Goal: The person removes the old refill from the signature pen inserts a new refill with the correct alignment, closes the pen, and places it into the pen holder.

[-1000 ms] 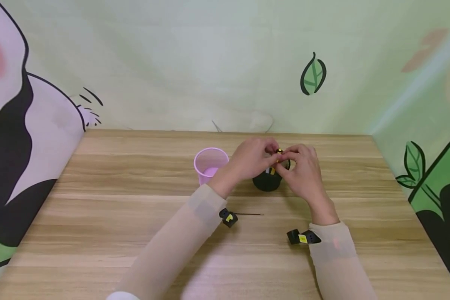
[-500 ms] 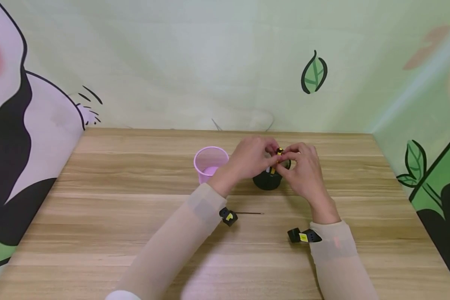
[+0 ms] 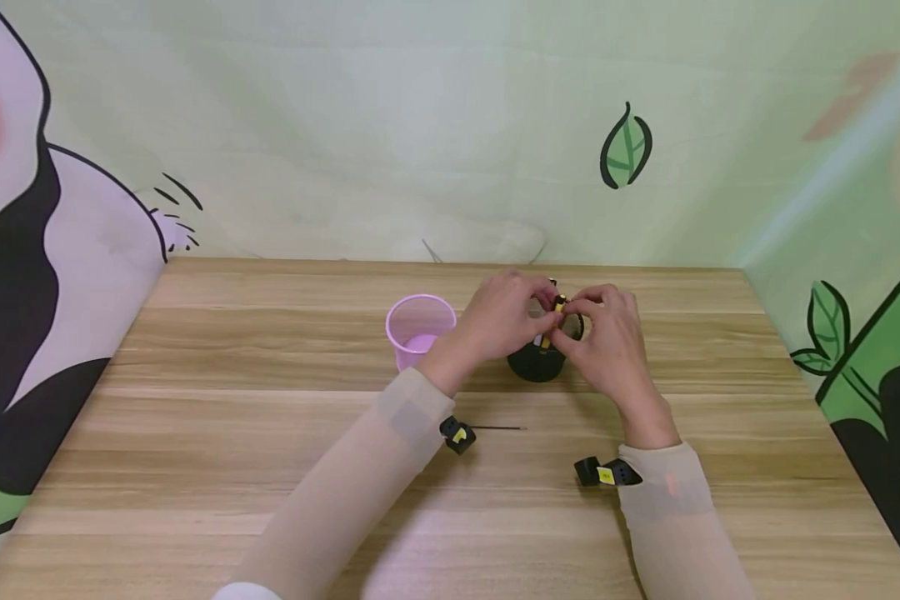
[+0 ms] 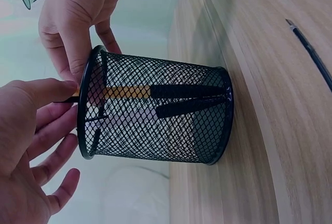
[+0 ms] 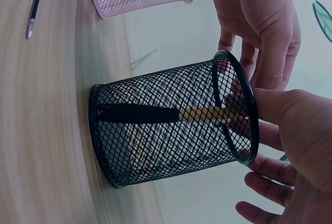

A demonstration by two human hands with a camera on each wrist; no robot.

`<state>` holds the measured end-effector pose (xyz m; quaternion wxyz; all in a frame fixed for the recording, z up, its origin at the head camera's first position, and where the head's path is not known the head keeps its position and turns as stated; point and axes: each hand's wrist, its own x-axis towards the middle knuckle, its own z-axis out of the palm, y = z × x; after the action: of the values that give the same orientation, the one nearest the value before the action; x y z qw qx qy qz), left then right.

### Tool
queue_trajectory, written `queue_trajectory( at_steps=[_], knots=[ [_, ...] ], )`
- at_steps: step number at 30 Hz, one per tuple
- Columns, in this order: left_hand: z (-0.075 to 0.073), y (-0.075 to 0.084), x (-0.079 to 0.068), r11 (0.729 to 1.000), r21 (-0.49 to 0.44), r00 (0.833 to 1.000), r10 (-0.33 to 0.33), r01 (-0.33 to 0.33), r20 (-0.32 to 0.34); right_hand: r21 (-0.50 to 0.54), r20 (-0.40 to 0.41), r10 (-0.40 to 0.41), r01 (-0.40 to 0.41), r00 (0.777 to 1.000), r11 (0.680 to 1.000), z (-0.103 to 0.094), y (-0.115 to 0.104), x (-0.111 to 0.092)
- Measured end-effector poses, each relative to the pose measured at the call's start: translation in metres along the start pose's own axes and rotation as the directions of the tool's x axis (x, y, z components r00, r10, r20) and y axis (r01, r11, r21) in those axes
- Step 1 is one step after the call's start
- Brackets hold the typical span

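A black mesh pen holder point(image 3: 536, 365) stands on the table, its round rim just below both hands. Inside it, a yellow pen with a black lower part point(image 4: 127, 92) leans beside a pale pen with a black lower part point(image 4: 127, 116). My left hand point(image 3: 504, 318) pinches the yellow pen's upper end between thumb and finger at the rim. From the other side, my right hand point(image 3: 606, 337) also grips that end with thumb and fingertips. The pen's black-and-yellow top point(image 3: 560, 303) pokes up between the hands. Fingers hide part of the rim.
Left of the hands is a pink mesh pen holder point(image 3: 421, 321), partly behind the left wrist. A thin dark stick with a pointed tip point(image 3: 498, 427) lies nearer on the wooden table point(image 3: 232, 450). A printed cloth point(image 3: 345, 150) hangs behind the table's far edge.
The black pen holder has shifted very slightly right. A small dark tip now shows above the left hand's fingers. Both hands keep nearly the same place and hold.
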<state>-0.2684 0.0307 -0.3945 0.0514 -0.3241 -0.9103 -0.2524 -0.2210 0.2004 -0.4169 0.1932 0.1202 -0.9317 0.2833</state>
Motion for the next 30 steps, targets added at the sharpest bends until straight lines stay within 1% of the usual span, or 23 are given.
queue_trajectory(
  at_steps=[4,7,11,17,25,30],
  knots=[
    [0.001,-0.002,0.0,0.999,0.032,0.999,0.004,-0.003,-0.033,0.009,-0.015,0.019,-0.019,1.0,1.0,0.001,0.0,-0.001],
    [0.0,-0.003,-0.001,0.999,0.033,0.999,-0.005,0.006,-0.054,0.017,-0.006,0.045,-0.045,0.999,0.999,0.001,0.0,-0.001],
    [-0.002,-0.004,-0.004,1.0,0.014,0.997,-0.012,0.013,-0.075,0.035,0.002,0.07,-0.07,0.998,0.997,-0.002,0.001,0.0],
    [-0.007,-0.004,-0.011,0.999,-0.035,0.995,-0.016,0.013,-0.094,0.065,-0.004,0.075,-0.074,0.997,0.995,-0.004,0.003,0.0],
    [-0.02,-0.011,-0.024,0.996,-0.057,0.992,-0.068,0.062,-0.109,0.11,-0.006,0.095,-0.094,0.995,0.99,-0.004,0.009,0.003],
    [-0.03,-0.024,-0.035,0.997,-0.055,0.988,-0.06,0.052,-0.141,0.144,0.015,0.119,-0.119,0.993,0.982,-0.004,0.014,0.001]
  ],
)
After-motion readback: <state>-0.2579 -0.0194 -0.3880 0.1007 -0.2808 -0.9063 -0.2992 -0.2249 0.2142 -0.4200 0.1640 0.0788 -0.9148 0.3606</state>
